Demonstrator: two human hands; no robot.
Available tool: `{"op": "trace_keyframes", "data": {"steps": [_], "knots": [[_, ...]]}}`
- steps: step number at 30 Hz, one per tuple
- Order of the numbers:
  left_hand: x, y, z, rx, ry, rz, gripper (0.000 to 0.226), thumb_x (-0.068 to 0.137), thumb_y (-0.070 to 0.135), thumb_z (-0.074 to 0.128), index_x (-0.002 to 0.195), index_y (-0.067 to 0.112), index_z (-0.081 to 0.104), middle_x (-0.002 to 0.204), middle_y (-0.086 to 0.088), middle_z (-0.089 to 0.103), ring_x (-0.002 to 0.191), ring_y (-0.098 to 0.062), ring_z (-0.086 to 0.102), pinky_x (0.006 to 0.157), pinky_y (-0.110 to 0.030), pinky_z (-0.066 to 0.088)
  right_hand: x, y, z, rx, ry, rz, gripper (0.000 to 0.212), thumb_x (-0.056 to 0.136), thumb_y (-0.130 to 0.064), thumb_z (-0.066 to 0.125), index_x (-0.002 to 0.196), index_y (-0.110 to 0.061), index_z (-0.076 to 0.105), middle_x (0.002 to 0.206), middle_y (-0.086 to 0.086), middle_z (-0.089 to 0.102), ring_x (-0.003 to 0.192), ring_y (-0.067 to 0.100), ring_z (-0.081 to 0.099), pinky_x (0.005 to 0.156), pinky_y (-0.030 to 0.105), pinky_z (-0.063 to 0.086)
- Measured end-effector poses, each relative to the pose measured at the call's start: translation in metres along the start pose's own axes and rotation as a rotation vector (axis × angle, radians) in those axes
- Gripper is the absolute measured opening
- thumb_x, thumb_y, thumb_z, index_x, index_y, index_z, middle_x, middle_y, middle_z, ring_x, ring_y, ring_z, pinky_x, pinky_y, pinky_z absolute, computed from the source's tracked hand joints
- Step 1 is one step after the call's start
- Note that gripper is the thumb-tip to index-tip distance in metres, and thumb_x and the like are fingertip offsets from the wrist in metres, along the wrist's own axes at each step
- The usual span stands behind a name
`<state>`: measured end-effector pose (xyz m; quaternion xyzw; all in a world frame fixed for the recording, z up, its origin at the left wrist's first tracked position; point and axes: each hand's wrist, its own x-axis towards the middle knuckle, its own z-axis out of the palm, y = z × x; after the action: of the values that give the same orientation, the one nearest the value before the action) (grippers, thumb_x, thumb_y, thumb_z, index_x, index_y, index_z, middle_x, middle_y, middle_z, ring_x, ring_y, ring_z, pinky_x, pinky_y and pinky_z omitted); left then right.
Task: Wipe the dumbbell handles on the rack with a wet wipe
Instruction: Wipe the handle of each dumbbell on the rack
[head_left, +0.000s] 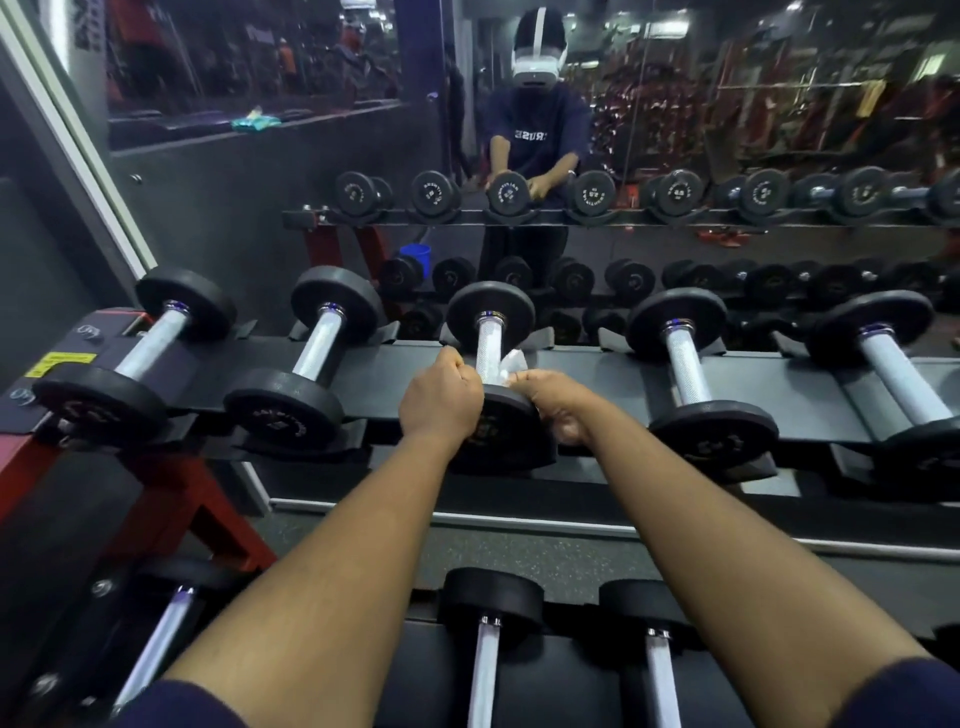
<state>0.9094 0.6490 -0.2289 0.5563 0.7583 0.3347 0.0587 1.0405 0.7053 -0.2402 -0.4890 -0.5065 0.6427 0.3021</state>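
Dumbbells (488, 348): 5 on top rack (576, 376), 2 hands (441, 400) at 1 wipe (514, 362).

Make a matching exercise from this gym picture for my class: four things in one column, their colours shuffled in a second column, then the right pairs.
Things
1. wipe
2. bucket, seen in the mirror
3. sticker on the rack's left end
4. rack leg

Colours
A. yellow
B. white
C. red
D. blue

Pairs: 1-B, 2-D, 3-A, 4-C
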Motion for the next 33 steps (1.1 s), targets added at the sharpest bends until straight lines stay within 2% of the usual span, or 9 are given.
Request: {"op": "trace_keyframes", "data": {"steps": [4,8,10,13,16,23,26,28,33], "knots": [[-0.006,0.010,-0.010,-0.020,-0.095,-0.096,0.030,0.096,0.024,0.031,0.109,0.005,0.051,0.097,-0.009,0.052,0.091,-0.029,0.050,0.077,-0.037,0.039,-0.010,0.000,0.002,0.001,0.118,-0.077,0.015,0.089,-0.009,0.061,0.074,-0.013,0.063,0.072,0.006,0.062,0.060,0.014,0.057,0.055,0.025,0.051],[-0.024,0.015,-0.016,-0.108,-0.051,-0.071,0.030,0.098,0.021,0.032,0.073,0.010,0.044,0.085,-0.010,0.053,0.076,-0.023,0.047,0.064,-0.032,0.033,-0.026,0.001,0.002,0.082,0.251,-0.192,0.019,0.081,-0.001,0.065,0.082,-0.020,0.065,0.088,0.004,0.068,0.074,0.015,0.060,0.063,0.027,0.051],[-0.036,0.018,-0.019,-0.126,-0.001,-0.062,0.033,0.099,0.020,0.035,0.067,0.012,0.040,0.079,-0.008,0.052,0.068,-0.020,0.044,0.054,-0.031,0.028,-0.036,0.000,-0.002,0.114,0.302,-0.229,0.020,0.081,-0.001,0.065,0.084,-0.021,0.064,0.094,0.003,0.069,0.082,0.014,0.064,0.071,0.028,0.055],[-0.048,0.024,-0.021,-0.170,0.070,-0.038,0.025,0.098,0.019,0.039,0.079,0.009,0.053,0.082,-0.008,0.058,0.075,-0.023,0.052,0.058,-0.029,0.032,-0.051,-0.001,-0.008,0.147,0.329,-0.251,0.020,0.078,0.000,0.067,0.085,-0.019,0.066,0.097,0.003,0.069,0.093,0.018,0.067,0.084,0.038,0.057],[-0.055,0.029,-0.020,-0.219,0.120,-0.031,0.023,0.097,0.018,0.041,0.092,0.010,0.061,0.092,-0.007,0.063,0.081,-0.020,0.053,0.066,-0.028,0.035,-0.067,-0.002,-0.011,0.127,0.311,-0.266,0.021,0.079,0.001,0.067,0.088,-0.019,0.065,0.103,0.007,0.068,0.097,0.022,0.067,0.083,0.041,0.058],[-0.079,0.042,-0.031,-0.325,0.123,0.042,0.029,0.097,0.019,0.038,0.104,0.012,0.065,0.092,-0.006,0.064,0.083,-0.022,0.058,0.067,-0.031,0.042,-0.118,0.006,-0.016,0.076,0.368,-0.327,0.037,0.084,0.006,0.061,0.110,-0.020,0.058,0.097,0.009,0.068,0.087,0.022,0.069,0.078,0.035,0.059],[-0.087,0.053,-0.033,-0.335,0.103,0.076,0.029,0.097,0.019,0.038,0.103,0.012,0.066,0.092,-0.006,0.064,0.081,-0.022,0.057,0.065,-0.030,0.039,-0.130,0.011,-0.024,0.060,0.388,-0.330,0.030,0.084,0.004,0.063,0.103,-0.018,0.065,0.103,0.012,0.068,0.086,0.024,0.070,0.075,0.038,0.059],[-0.093,0.060,-0.033,-0.337,0.087,0.086,0.029,0.097,0.019,0.039,0.102,0.011,0.066,0.092,-0.006,0.064,0.081,-0.022,0.056,0.066,-0.029,0.037,-0.137,0.015,-0.030,0.053,0.404,-0.307,0.023,0.083,0.004,0.063,0.093,-0.015,0.069,0.098,0.014,0.071,0.074,0.020,0.070,0.068,0.035,0.058],[-0.109,0.073,-0.026,-0.368,0.015,0.104,0.027,0.098,0.018,0.038,0.099,0.009,0.064,0.086,-0.005,0.061,0.076,-0.020,0.054,0.066,-0.028,0.038,-0.155,0.022,-0.048,0.027,0.502,-0.262,0.032,0.082,0.010,0.053,0.073,-0.015,0.071,0.084,0.009,0.071,0.067,0.016,0.069,0.077,0.040,0.059]]}}
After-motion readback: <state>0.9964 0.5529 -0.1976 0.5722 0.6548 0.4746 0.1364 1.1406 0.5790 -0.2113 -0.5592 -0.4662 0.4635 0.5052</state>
